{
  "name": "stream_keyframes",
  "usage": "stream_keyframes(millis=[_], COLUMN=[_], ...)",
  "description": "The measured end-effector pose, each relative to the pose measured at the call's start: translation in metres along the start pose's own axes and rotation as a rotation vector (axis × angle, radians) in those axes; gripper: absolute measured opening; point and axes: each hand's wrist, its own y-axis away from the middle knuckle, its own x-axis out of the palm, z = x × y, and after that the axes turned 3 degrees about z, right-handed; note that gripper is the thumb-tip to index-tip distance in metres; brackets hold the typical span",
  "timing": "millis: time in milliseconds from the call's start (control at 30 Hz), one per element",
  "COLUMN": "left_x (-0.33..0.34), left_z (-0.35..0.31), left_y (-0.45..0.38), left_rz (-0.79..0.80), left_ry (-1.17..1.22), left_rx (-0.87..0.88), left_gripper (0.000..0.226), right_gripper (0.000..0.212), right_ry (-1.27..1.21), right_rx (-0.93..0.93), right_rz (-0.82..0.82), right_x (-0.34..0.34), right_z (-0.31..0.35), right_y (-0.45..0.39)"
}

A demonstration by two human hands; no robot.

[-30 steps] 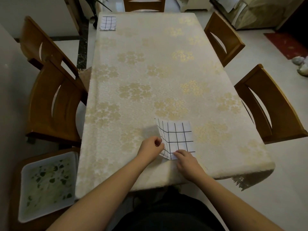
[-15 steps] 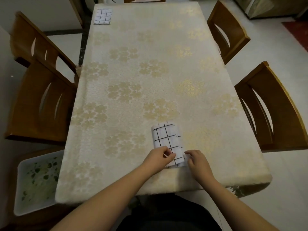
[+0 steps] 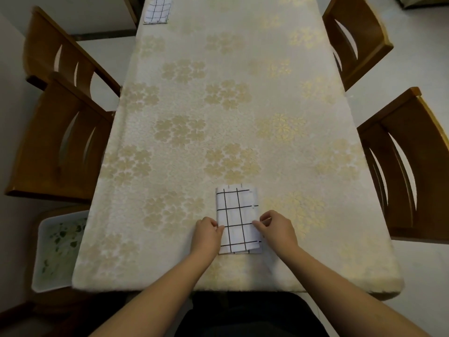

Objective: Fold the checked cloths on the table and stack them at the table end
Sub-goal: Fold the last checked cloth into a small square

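A white cloth with black checks (image 3: 237, 218), folded into a narrow upright rectangle, lies flat near the front edge of the table (image 3: 218, 105). My left hand (image 3: 206, 235) pinches its left edge with curled fingers. My right hand (image 3: 277, 229) pinches its right edge, thumb and fingertips on the fabric. A second folded checked cloth (image 3: 158, 9) lies at the far left corner of the table, partly cut off by the frame's top.
The table wears a cream cloth with gold flower prints. Wooden chairs stand on the left (image 3: 60, 132) and right (image 3: 408, 166). A white tray with a leaf pattern (image 3: 58, 249) sits on a seat at the lower left.
The cloth's left half has been folded over, leaving a narrower rectangle. My hands have shifted from its near corner to its two side edges. The camera has tilted downward.
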Motion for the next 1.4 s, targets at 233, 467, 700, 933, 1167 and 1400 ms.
stream_keyframes(millis=[233,467,700,933,1167,1400], left_x=[0.005,0.003,-0.020,-0.051,-0.050,-0.028], left_z=[-0.011,-0.017,-0.027,-0.051,-0.045,-0.043], left_y=[-0.003,-0.003,-0.012,-0.021,-0.032,-0.030], left_rz=[-0.041,-0.003,0.046,0.183,0.188,0.252], left_ry=[0.125,0.286,0.014,-0.316,0.222,0.713], left_rx=[-0.066,0.003,0.251,0.549,0.256,-0.013], left_gripper=[0.016,0.020,0.021,0.017,0.022,0.022], right_gripper=[0.044,0.077,0.077,0.045,0.018,0.012], right_ry=[0.009,-0.113,-0.007,-0.044,-0.313,-0.572], right_rx=[-0.040,-0.116,-0.201,-0.388,-0.242,-0.047], right_rz=[0.053,0.082,-0.123,0.249,0.047,0.002], right_x=[0.008,0.014,-0.022,-0.069,-0.073,-0.075], right_z=[-0.003,-0.009,-0.003,0.025,0.017,-0.011], right_y=[0.006,0.010,-0.008,-0.032,-0.038,-0.040])
